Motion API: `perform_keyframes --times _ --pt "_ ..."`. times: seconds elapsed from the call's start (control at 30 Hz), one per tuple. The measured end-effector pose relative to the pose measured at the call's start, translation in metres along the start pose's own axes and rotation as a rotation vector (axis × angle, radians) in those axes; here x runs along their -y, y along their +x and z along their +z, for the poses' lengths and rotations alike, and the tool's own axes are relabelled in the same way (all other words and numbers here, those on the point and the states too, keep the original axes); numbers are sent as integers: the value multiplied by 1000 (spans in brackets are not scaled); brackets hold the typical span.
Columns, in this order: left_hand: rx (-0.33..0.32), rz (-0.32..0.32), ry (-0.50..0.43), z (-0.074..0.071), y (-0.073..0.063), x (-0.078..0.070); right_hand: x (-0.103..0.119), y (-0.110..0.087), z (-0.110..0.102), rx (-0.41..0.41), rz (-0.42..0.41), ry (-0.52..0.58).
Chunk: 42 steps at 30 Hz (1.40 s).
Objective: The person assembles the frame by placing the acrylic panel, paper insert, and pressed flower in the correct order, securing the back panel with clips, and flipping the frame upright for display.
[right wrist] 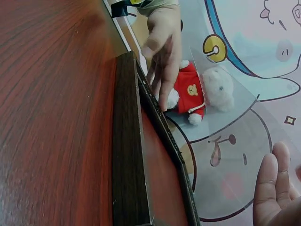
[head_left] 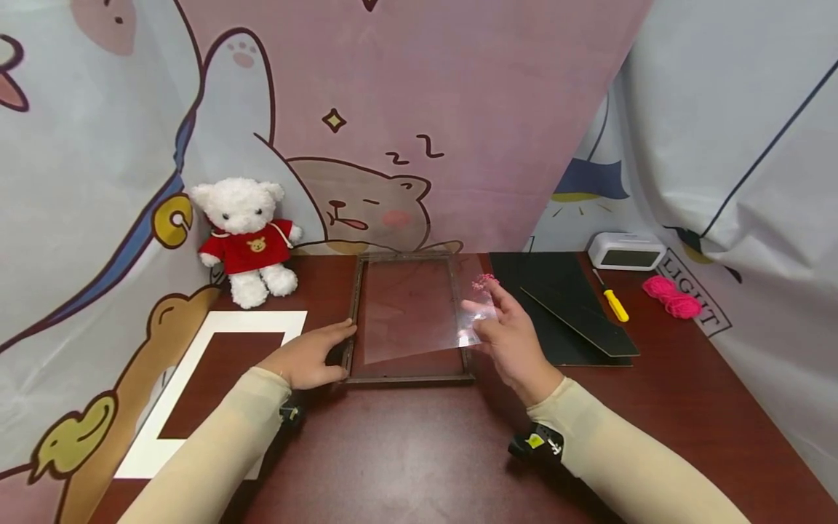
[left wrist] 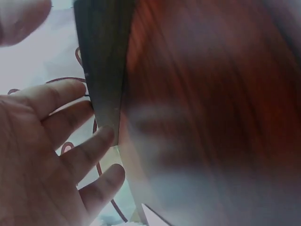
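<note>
A dark wooden picture frame [head_left: 409,379] lies on the table in the middle of the head view. My left hand [head_left: 314,356] rests at its left side, fingers extended along the outer edge; in the left wrist view those fingers [left wrist: 101,148] lie loosely against the dark frame side [left wrist: 104,61]. My right hand [head_left: 517,342] pinches a clear plastic sheet [head_left: 412,320] by its right edge, between thumb and fingers. The tilted sheet overlaps the frame opening. A small frilly pink thing [head_left: 484,281] shows at the right fingertips. In the right wrist view the frame [right wrist: 127,141] appears side-on.
A white mat [head_left: 258,320] with a rectangular cutout lies at the left, below a white teddy bear [head_left: 255,244]. At the right are a black backing board [head_left: 537,273] with a stand flap [head_left: 583,324], a yellow-handled screwdriver [head_left: 615,304], pink yarn [head_left: 671,297] and a white digital clock [head_left: 626,251].
</note>
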<state>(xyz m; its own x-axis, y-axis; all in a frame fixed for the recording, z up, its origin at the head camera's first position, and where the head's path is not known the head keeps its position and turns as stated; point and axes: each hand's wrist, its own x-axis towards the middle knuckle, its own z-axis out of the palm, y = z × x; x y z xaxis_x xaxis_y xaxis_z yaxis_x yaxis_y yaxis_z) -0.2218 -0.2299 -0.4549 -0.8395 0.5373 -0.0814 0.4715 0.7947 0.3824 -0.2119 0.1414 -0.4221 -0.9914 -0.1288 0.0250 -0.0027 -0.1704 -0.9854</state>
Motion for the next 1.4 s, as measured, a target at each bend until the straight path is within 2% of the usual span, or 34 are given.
perform_keyframes --times 0.2,0.33,0.47,0.73,0.87,0.97,1.03,1.23,1.27,1.4 --pt "25 -12 29 -1 -2 -1 4 -2 -9 6 9 -24" --pt "-9 22 114 1 -2 -4 4 -2 -13 18 22 0" --pt "-73 84 225 6 -4 -14 5 -1 -18 30 34 49" --pt "-154 229 350 16 -10 -45 10 3 -27 51 18 114" --pt "-151 280 360 19 -12 -58 12 4 -31 58 22 144" --pt "-153 308 310 19 -11 -60 13 4 -32 63 23 151" --pt "-155 281 278 20 -10 -54 13 4 -33 67 21 155" --pt "-108 81 228 18 -3 -27 13 3 -36 80 18 173" --pt "-101 69 224 17 -2 -24 13 4 -37 81 17 169" --pt "-126 93 240 15 1 -23 13 6 -40 83 11 155"
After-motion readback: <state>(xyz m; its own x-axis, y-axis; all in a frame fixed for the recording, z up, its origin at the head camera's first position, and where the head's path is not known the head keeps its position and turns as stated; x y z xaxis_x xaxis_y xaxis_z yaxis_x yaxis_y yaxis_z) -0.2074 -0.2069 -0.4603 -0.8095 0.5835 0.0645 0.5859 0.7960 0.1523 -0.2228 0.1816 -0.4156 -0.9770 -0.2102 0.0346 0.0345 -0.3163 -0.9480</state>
